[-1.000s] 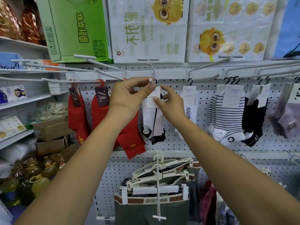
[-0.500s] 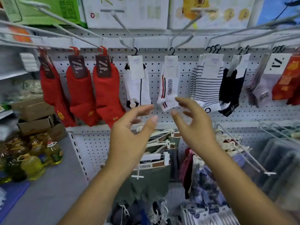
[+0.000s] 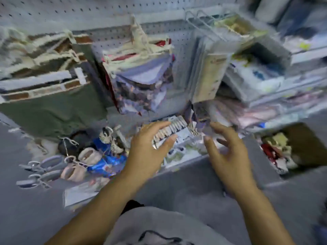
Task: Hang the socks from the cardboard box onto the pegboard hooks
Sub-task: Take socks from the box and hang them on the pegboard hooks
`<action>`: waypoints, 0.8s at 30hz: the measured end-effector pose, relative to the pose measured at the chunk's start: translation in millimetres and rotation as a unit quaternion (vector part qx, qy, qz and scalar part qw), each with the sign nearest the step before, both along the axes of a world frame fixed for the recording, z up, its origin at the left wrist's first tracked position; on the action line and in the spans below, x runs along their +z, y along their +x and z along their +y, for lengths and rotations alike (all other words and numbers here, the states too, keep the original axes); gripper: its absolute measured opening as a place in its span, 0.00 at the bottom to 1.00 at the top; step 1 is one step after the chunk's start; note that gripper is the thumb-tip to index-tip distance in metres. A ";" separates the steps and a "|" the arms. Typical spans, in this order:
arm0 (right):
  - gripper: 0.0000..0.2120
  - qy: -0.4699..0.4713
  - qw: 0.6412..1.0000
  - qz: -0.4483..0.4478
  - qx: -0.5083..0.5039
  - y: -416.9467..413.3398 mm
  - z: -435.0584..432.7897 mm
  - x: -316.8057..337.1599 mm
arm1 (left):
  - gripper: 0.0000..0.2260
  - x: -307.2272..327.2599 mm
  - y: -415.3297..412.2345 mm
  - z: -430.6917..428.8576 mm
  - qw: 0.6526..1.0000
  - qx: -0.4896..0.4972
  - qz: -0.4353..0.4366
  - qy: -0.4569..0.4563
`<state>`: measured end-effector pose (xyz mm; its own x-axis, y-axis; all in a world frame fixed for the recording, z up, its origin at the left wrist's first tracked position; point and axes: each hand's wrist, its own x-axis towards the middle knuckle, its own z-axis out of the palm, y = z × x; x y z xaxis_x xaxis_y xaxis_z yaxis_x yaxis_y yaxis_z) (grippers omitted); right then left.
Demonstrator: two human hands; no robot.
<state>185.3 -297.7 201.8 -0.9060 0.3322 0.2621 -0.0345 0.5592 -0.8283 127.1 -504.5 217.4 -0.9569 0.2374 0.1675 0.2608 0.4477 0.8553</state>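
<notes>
Whole shot's pretty smeared, but you're looking down past the pegboard (image 3: 70,13) to the grey floor (image 3: 194,188). Green shorts (image 3: 53,106) hang on clips at your left. The cardboard box (image 3: 311,144) sits low on your right, against the shelf base, with the socks (image 3: 276,149) piled inside, red and pale ones, too blurry to count. Your left hand (image 3: 148,147) and right hand (image 3: 228,156) float side by side over a tray of packets (image 3: 178,137), fingers loose and spread, nothing in either one, both well short of the box.
</notes>
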 end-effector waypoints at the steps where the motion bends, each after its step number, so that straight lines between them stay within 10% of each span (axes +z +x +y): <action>1: 0.14 0.007 1.000 -0.027 -0.014 18.9 19.0 -11.4 | 0.16 -12.8 9.6 20.1 1.000 -0.017 -0.012 -0.011; 11: 0.15 -0.061 0.965 -0.202 -0.155 158.3 132.5 -76.6 | 0.15 -64.1 55.8 167.9 0.977 -0.175 -0.081 -0.090; 24: 0.12 -0.154 0.908 -0.237 -0.308 122.2 286.0 -110.3 | 0.15 -110.5 -31.1 382.4 0.932 -0.303 -0.120 -0.161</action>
